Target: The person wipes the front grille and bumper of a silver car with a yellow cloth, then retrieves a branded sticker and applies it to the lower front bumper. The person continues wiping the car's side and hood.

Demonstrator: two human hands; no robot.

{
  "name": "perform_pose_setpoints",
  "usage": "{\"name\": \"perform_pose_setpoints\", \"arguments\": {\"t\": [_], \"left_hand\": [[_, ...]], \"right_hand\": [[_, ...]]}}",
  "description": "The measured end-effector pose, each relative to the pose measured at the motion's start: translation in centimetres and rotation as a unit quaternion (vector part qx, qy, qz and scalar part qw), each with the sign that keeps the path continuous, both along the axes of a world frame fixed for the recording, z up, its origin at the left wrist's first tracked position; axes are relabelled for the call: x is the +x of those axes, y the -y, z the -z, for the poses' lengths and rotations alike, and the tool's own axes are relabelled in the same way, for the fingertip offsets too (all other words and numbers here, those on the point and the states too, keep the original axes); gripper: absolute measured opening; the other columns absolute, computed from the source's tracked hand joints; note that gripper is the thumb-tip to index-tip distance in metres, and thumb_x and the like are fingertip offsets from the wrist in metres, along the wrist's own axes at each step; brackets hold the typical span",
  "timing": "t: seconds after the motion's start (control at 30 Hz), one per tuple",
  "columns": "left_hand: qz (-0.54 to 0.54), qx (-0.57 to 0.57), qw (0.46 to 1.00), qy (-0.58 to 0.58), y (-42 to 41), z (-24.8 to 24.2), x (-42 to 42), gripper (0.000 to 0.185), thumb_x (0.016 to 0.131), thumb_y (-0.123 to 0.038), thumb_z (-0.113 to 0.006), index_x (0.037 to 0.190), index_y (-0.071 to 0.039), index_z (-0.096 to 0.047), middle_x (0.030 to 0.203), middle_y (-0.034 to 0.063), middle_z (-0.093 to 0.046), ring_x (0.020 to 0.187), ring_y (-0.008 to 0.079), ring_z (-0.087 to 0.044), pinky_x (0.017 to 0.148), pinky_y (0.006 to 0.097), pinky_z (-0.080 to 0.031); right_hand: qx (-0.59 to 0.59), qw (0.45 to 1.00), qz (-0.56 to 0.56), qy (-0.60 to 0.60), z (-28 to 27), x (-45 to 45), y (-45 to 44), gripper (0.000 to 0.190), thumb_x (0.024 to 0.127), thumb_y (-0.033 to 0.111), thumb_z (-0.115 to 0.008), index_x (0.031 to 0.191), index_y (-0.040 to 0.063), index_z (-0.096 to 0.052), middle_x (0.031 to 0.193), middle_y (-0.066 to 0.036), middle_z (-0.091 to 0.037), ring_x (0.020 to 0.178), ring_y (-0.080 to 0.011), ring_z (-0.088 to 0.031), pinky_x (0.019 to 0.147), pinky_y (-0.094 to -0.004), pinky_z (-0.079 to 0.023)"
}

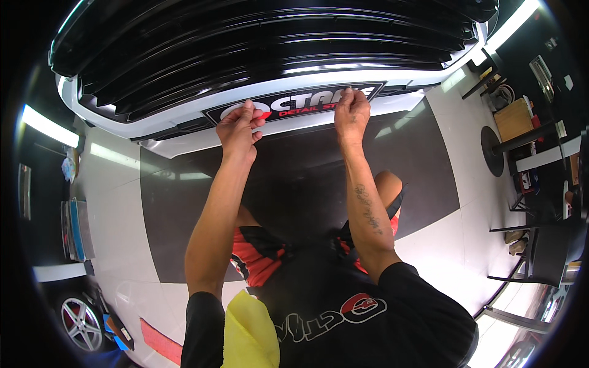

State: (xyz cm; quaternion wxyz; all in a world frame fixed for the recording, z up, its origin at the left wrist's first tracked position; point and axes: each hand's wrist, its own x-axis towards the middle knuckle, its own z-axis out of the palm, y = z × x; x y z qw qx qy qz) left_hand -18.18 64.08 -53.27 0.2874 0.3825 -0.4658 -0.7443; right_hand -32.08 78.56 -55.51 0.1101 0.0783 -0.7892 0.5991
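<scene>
Before me is the front bumper (175, 103) of a white car, below a black slatted grille (276, 41). A black plate (306, 113) with large white and red writing lies against the bumper, tilted in my view. My left hand (239, 126) is at the plate's left part, thumb and forefinger close together at its upper edge, the other fingers curled. At the upper right part, my right hand (353, 115) has its fingertips pinched together. Whether either hand holds a small thing cannot be made out. The hands cover parts of the plate.
A yellow cloth (251, 333) hangs by my left shoulder. To the right stand a round black pedestal base (491, 152), a wooden box (513, 119) and a black chair (543, 257). At the lower left are a spoked wheel (82, 323) and a red mat (161, 341).
</scene>
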Motion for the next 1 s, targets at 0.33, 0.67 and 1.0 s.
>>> {"name": "perform_pose_setpoints", "arguments": {"t": [0.33, 0.67, 1.0], "left_hand": [[-0.013, -0.033, 0.999, 0.026, 0.0, 0.3, -0.4, 0.023, 0.086, -0.031, -0.07, 0.086, -0.01, -0.062, 0.078, 0.0027, -0.068, 0.06, 0.0084, -0.059, 0.047, 0.0201, -0.04], [0.055, 0.026, 0.998, -0.012, 0.6, -0.1, 0.4, 0.028, 0.091, -0.033, -0.063, 0.09, -0.005, -0.063, 0.083, 0.0071, -0.069, 0.063, 0.0109, -0.06, 0.049, 0.0216, -0.042], [0.011, -0.053, 0.998, 0.018, 0.2, 0.0, 0.1, 0.023, 0.092, -0.027, -0.062, 0.088, -0.004, -0.061, 0.08, 0.0096, -0.068, 0.057, 0.0117, -0.061, 0.042, 0.0215, -0.041]], "right_hand": [[-0.212, 0.956, -0.123, 0.16, 0.1, -0.8, -0.5, 0.038, 0.1, 0.028, -0.041, 0.077, 0.002, -0.058, 0.056, 0.0, -0.047, 0.047, -0.0094, -0.041, 0.044, -0.0249, -0.032], [-0.081, 0.99, -0.075, 0.082, 0.7, -1.2, -0.4, 0.043, 0.1, 0.031, -0.041, 0.078, -0.002, -0.06, 0.058, -0.004, -0.051, 0.053, -0.0129, -0.048, 0.055, -0.0289, -0.04], [-0.152, 0.97, -0.14, 0.13, 0.3, -1.2, -0.9, 0.047, 0.1, 0.032, -0.039, 0.073, 0.0, -0.06, 0.056, -0.003, -0.051, 0.05, -0.0109, -0.045, 0.05, -0.0264, -0.036]]}}
